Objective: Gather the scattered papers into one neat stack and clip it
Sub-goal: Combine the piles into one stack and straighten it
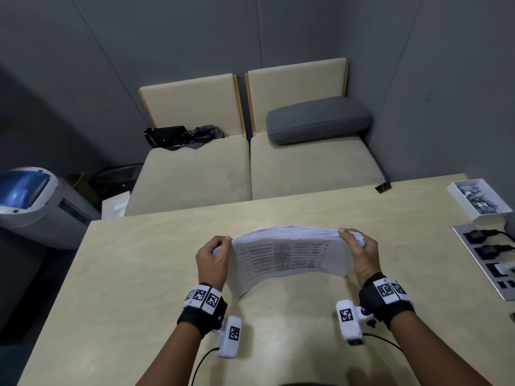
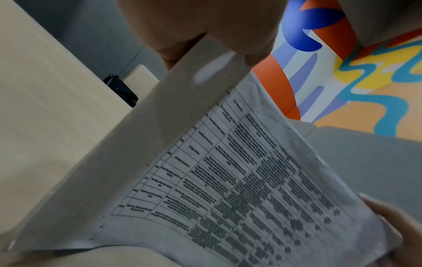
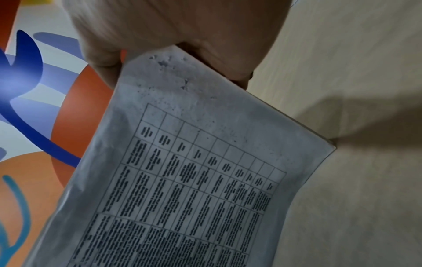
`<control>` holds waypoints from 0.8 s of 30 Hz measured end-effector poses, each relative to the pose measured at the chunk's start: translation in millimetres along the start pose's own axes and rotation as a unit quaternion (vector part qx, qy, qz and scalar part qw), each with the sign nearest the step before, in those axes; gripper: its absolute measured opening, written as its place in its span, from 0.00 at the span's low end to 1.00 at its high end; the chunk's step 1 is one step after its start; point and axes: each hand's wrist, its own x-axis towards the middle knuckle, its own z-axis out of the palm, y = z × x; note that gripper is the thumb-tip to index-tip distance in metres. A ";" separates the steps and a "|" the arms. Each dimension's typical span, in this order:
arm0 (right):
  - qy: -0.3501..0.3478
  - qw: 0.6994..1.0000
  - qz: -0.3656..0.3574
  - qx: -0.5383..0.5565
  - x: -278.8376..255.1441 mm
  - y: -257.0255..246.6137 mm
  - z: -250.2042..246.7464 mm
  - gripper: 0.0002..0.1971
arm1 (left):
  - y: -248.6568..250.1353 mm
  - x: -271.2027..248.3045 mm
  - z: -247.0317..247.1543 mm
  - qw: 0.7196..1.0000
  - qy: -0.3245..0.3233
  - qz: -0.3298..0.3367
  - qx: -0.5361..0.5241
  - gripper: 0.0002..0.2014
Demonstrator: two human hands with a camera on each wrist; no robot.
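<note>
White printed sheets, gathered into one stack of papers [image 1: 289,257], stand on their lower long edge on the pale wooden bench [image 1: 133,274], the printed table facing the person and the top edge bowed upward between the two hands. The left hand [image 1: 213,260] has its grip clamped on the left short edge, thumb on the near face and fingers curled behind; the left wrist view shows that same edge pinched under the fingers [image 2: 205,23], with the page sloping away toward the other hand. The right hand [image 1: 362,252] grasps the right short edge in the same way, thumb laid on the front near the top corner; the right wrist view shows the corner of the sheet caught between thumb and fingers [image 3: 178,32], the paper there dimpled and speckled. The edges at the right end look slightly fanned, not quite flush.

A black binder clip [image 1: 382,185] sits at the far edge of the bench, well apart from the stack and to its right. Farther right lies a white tray [image 1: 457,190] of small metal clips, and near it a power strip [image 1: 473,260] with black plugs. Beyond the bench stand beige sofa seats [image 1: 195,174] bearing a grey cushion [image 1: 317,119] and a black bag [image 1: 167,136]. A grey and blue appliance [image 1: 30,199] stands at the left on the floor.
</note>
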 end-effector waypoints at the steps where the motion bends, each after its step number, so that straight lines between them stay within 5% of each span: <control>1: 0.001 1.000 -0.001 -0.005 0.4 -1.4 0.9 0.04 | -1.2 -0.5 -0.1 1.000 0.005 0.006 0.012 0.13; 3: -0.017 1.000 0.002 -0.002 -2.7 -7.2 2.2 0.05 | -2.4 -2.4 0.8 0.999 0.010 0.021 0.042 0.12; 7: -0.120 0.992 0.021 -0.033 -9.5 -7.5 -5.1 0.25 | -8.1 -3.0 -0.7 0.996 -0.009 0.047 0.072 0.15; 12: -0.100 0.963 -0.020 -0.251 2.0 1.5 -17.8 0.14 | 4.4 7.4 -20.7 0.977 -0.058 0.062 0.196 0.31; 14: -0.118 0.952 -0.044 -0.278 5.2 -7.8 -15.3 0.15 | 35.7 15.9 -21.5 0.942 -0.130 0.095 0.295 0.29; 17: -0.194 0.908 -0.143 -0.342 5.7 -37.9 10.2 0.20 | 78.6 22.8 1.9 0.840 -0.315 0.185 0.401 0.40; 20: -0.249 0.886 -0.213 -0.328 6.0 -71.2 43.1 0.04 | 100.1 19.3 27.2 0.751 -0.422 0.238 0.448 0.40; 21: -0.250 0.887 -0.217 -0.321 6.7 -82.6 50.4 0.05 | 103.4 17.8 30.7 0.747 -0.439 0.245 0.435 0.40; 24: -0.240 0.863 -0.261 -0.361 10.4 -111.7 60.2 0.05 | 110.7 11.8 29.0 0.798 -0.450 0.216 0.338 0.45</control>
